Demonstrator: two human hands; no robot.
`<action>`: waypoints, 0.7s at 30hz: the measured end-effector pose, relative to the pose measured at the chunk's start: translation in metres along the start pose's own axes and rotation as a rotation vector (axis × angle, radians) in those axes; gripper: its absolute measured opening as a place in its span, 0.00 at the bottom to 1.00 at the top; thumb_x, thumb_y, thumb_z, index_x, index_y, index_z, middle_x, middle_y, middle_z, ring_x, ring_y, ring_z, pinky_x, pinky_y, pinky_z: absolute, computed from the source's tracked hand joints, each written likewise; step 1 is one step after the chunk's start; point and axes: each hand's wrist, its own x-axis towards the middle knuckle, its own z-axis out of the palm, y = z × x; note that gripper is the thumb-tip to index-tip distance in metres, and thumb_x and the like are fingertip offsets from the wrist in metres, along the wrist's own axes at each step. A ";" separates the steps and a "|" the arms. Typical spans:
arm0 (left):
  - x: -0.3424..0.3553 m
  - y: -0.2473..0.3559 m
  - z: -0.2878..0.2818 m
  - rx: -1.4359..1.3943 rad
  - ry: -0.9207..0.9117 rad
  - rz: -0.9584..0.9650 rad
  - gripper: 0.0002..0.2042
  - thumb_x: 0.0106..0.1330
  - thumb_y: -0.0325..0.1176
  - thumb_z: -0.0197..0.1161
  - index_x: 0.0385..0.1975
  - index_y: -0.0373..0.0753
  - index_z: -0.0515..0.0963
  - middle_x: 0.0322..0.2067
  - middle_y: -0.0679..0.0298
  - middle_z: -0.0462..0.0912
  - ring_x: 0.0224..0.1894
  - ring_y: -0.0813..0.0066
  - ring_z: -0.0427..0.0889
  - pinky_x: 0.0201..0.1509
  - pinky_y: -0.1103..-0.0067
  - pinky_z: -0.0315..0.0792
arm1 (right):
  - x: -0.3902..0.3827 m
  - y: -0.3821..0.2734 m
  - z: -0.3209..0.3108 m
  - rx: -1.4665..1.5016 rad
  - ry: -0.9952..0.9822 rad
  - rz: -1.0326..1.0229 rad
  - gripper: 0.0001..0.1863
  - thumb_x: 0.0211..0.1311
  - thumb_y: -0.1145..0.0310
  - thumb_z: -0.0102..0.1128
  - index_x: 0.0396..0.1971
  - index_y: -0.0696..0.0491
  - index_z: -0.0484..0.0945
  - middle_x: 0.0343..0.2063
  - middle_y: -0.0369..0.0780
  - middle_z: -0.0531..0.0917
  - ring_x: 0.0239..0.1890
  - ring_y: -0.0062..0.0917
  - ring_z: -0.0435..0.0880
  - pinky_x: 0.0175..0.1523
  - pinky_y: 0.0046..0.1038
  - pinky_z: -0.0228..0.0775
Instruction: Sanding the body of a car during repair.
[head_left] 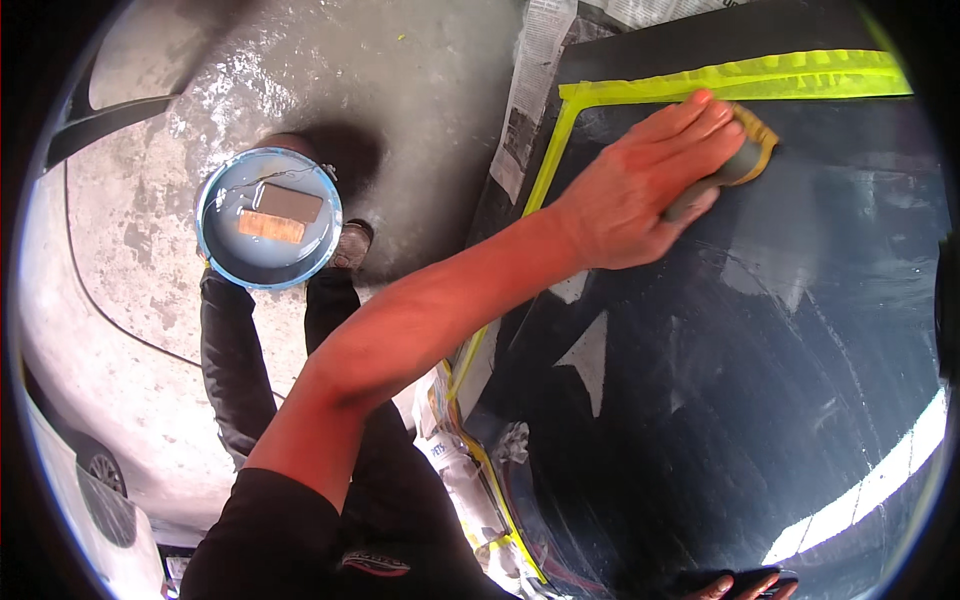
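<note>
My left hand (635, 190) reaches across to the right, its fingers closed over a sanding block (750, 155) with a yellowish sheet at its far end. The block lies against a dark, glossy car panel (690, 400), close to its upper taped edge. Lighter grey patches (590, 365) show on the panel. At the lower edge of the view, only the fingers of my right hand (750, 587) appear. They lie spread on the panel and hold nothing; the rest of that hand is out of view.
Yellow masking tape (740, 78) borders the panel, with newspaper (525, 110) beyond it. To the left, a blue-rimmed bucket (203, 225) on the concrete floor (430, 80) holds cloudy liquid, a brown block (290, 203) and a wooden block (270, 227). A dark cable (95, 300) crosses the floor.
</note>
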 end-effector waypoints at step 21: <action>0.056 0.021 0.023 0.076 0.018 0.118 0.28 0.73 0.25 0.60 0.74 0.36 0.68 0.75 0.50 0.67 0.81 0.48 0.59 0.84 0.59 0.56 | 0.003 0.007 -0.004 -0.029 -0.089 -0.032 0.38 0.77 0.45 0.52 0.79 0.50 0.60 0.65 0.71 0.69 0.62 0.71 0.74 0.60 0.70 0.70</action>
